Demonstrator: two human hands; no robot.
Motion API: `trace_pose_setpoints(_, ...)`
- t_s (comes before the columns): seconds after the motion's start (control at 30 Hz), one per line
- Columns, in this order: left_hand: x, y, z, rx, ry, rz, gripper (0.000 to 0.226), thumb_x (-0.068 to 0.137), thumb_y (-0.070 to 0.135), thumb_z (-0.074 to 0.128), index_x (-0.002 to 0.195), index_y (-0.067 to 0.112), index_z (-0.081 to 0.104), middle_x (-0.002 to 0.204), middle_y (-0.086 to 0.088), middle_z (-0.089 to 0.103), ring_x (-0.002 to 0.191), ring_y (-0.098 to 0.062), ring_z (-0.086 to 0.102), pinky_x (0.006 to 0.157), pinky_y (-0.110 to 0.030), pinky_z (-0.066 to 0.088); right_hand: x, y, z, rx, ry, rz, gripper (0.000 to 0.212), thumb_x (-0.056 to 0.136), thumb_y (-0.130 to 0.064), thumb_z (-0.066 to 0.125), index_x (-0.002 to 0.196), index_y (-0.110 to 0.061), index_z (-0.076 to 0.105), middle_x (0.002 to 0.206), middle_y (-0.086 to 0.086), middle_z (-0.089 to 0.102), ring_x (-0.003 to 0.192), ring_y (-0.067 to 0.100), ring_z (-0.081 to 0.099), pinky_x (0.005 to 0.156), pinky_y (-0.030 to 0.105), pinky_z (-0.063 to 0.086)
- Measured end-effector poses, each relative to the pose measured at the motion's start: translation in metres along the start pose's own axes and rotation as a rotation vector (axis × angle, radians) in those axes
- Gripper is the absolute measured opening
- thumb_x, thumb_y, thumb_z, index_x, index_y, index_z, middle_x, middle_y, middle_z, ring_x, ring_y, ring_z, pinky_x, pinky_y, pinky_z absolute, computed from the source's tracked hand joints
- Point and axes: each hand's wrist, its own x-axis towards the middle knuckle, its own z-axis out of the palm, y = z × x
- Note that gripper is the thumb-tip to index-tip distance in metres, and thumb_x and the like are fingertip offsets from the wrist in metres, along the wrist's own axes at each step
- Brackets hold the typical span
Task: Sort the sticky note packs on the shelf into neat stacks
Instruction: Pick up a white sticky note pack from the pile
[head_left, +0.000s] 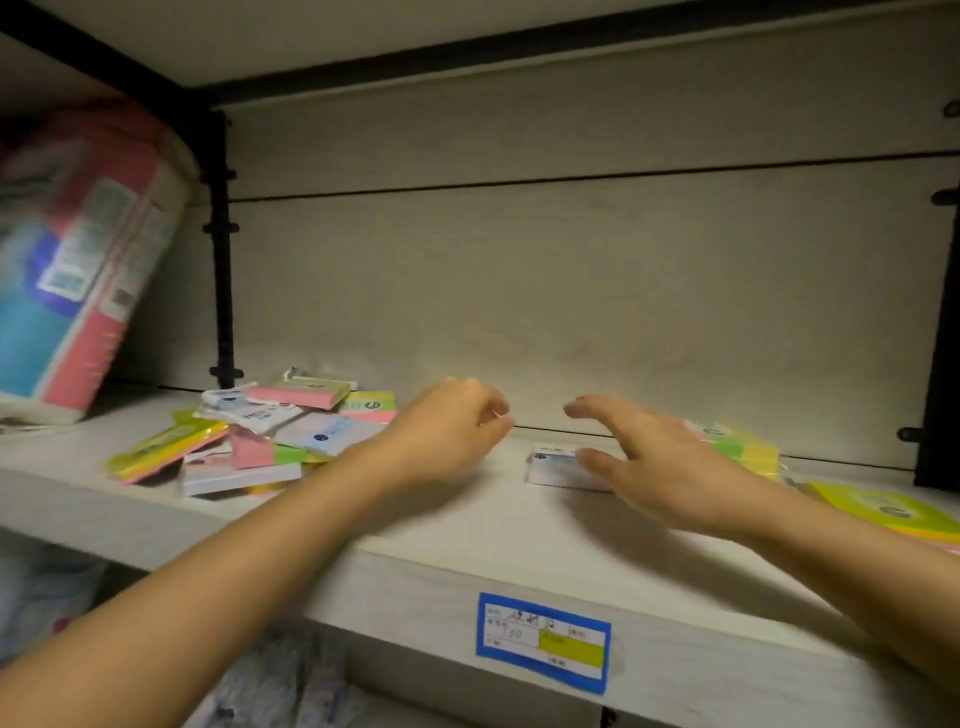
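A jumbled heap of sticky note packs (270, 436), pink, green, yellow and white, lies on the left of the pale wooden shelf (467, 525). My left hand (447, 431) hovers just right of the heap, its fingers loosely curled and holding nothing. My right hand (649, 457) is spread with straight fingers above a white pack (550, 465) lying flat mid-shelf; whether it touches the pack is unclear. Behind that hand stands a short stack of yellow, green and pink packs (748, 447). A flat yellow pack (883, 512) lies at the far right.
A large pink and blue wrapped package (78, 275) leans at the left, beyond a black upright post (222, 249). A blue-bordered price label (543, 642) is stuck on the shelf's front edge. Wrapped goods (280, 680) fill the shelf below.
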Motion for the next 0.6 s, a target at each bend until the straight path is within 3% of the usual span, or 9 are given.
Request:
trace_pose_setpoints(0.1,-0.015,-0.020,-0.038,-0.079,0.173,-0.049,0.018,0.088,0.021,0.055,0.086,0.016,0.072,0.073,0.004,0.074,0.074,-0.016,0.069,0.082,-0.034,0.055,0.005,-0.016,-0.011,0.203,-0.017,-0.023,0.023,0.094,-0.022,0.048,0.110,-0.026,0.064,0.109,-0.009,0.068,0.105,0.009,0.061,0.090,0.020,0.044)
trace_pose_setpoints(0.2,-0.035,-0.052,-0.069,0.042,0.233,-0.106,0.015,0.086,0.027,0.059,0.083,0.020,0.072,0.061,0.013,0.067,0.075,-0.015,0.067,0.082,-0.035,0.055,0.018,-0.043,-0.005,0.370,-0.113,-0.008,0.018,0.093,-0.024,0.052,0.096,-0.023,0.069,0.091,-0.009,0.072,0.085,0.005,0.067,0.078,0.018,0.049)
trace_pose_setpoints(0.27,-0.046,-0.078,-0.083,0.108,0.178,-0.120,0.016,0.083,0.034,0.063,0.086,0.021,0.073,0.064,0.012,0.067,0.075,-0.014,0.066,0.073,-0.029,0.053,0.036,-0.066,0.008,0.364,-0.181,-0.009,0.017,0.092,-0.026,0.054,0.098,-0.020,0.069,0.094,-0.005,0.072,0.082,0.005,0.064,0.077,0.021,0.052)
trace_pose_setpoints(0.37,-0.056,-0.115,-0.093,0.126,0.043,-0.079,0.030,0.075,0.044,0.070,0.094,0.021,0.072,0.071,0.010,0.063,0.065,-0.004,0.057,0.056,-0.019,0.041,0.072,-0.104,0.028,0.219,-0.225,-0.023,0.038,0.086,-0.034,0.061,0.112,-0.007,0.064,0.114,0.011,0.067,0.095,0.015,0.062,0.095,0.036,0.049)
trace_pose_setpoints(0.5,-0.062,-0.142,-0.088,0.108,-0.035,0.022,0.041,0.068,0.047,0.075,0.101,0.024,0.070,0.073,0.015,0.062,0.067,0.002,0.052,0.055,-0.013,0.035,0.108,-0.133,0.043,0.084,-0.405,0.067,0.085,0.076,-0.043,0.071,0.145,-0.018,0.029,0.149,-0.005,0.037,0.134,0.014,0.039,0.103,0.020,0.031)
trace_pose_setpoints(0.53,-0.063,-0.148,-0.087,0.090,-0.031,0.034,0.040,0.068,0.046,0.075,0.101,0.024,0.069,0.072,0.016,0.060,0.067,0.002,0.051,0.055,-0.013,0.034,0.114,-0.137,0.045,0.059,-0.432,0.088,0.085,0.075,-0.044,0.071,0.145,-0.019,0.029,0.148,-0.007,0.037,0.136,0.013,0.036,0.107,0.022,0.029)
trace_pose_setpoints(0.6,-0.063,-0.157,-0.084,0.081,-0.016,0.063,0.037,0.072,0.045,0.072,0.103,0.026,0.068,0.074,0.016,0.059,0.068,0.000,0.050,0.056,-0.013,0.034,0.121,-0.141,0.048,0.060,-0.497,0.110,0.065,0.079,-0.042,0.068,0.133,-0.015,0.046,0.130,-0.003,0.053,0.122,0.016,0.047,0.109,0.030,0.032)
